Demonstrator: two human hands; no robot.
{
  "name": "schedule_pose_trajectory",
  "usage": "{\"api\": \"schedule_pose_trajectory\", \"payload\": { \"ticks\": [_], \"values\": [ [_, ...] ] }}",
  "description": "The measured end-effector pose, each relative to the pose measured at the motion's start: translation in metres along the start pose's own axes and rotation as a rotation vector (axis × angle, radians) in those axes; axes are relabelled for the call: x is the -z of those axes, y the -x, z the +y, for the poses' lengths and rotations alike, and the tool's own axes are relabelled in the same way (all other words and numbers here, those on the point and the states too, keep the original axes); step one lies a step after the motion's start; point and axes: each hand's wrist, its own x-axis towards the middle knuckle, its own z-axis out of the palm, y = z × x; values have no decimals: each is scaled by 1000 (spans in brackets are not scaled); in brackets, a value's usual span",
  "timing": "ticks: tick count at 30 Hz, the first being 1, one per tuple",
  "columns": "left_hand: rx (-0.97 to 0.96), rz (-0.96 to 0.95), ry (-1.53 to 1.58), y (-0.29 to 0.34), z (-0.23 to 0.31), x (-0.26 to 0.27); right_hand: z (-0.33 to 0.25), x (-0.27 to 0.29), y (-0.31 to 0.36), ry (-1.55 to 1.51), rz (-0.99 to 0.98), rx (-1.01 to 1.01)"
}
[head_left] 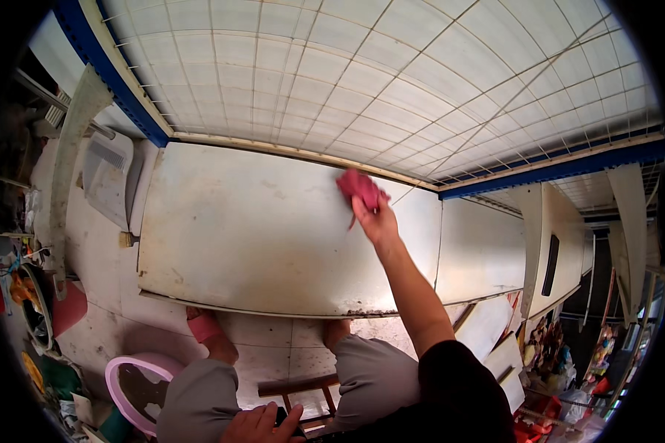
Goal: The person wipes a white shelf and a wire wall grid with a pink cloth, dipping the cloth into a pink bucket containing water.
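White wire-grid panels (310, 74) framed by blue metal uprights (122, 81) back a white shelf board (251, 229), its surface marked with faint stains and its front edge darkened with grime near the right end. Over the rear of the board, right of its middle, a person's right hand (377, 221) grasps a crumpled crimson cloth (357, 186), the fingers closed around its near side and the bulk of the fabric bunched beyond them, close to the foot of the grid. One narrow strip of the cloth hangs toward the board. The person's left hand (262, 426) rests low at the lap, fingers bent beside a small black object (281, 415); whether they grip it cannot be told. Gray trousers (199, 402) cover the person's knees, a black sleeve (469, 387) the right upper arm. Between the knees shows a brown wooden frame (328, 397). On the tiled floor (262, 336) to the left, a pink basin (116, 391) holds murky liquid, while a gray dustpan (105, 177) and a brush (128, 239) sit just beside the board's left end.
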Motion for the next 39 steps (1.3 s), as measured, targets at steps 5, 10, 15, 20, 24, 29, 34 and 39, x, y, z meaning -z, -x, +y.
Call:
{"api": "schedule_pose_trajectory", "payload": {
  "ticks": [5,10,15,20,24,29,34,39],
  "values": [
    [-3,4,-16,-3,-1,-1,9,-59,-54,41,49,152],
    [-7,4,-26,-8,-1,-1,13,-80,-63,36,-84,318],
    [12,4,-23,-5,-1,-4,14,-137,-5,311,-249,434],
    [7,5,-30,-5,-5,-3,-23,-116,-8,318,-108,626],
    [25,42,-9,-5,-3,-6,-34,-109,-3,332,-41,789],
    [-28,8,-42,-6,-7,-3,87,-166,-22,919,-155,849],
    [-34,36,-24,-4,-7,-4,36,-132,-45,401,-237,650],
    [1,34,-9,-4,-4,-5,-58,-57,-46,127,175,652]
  ]
}}
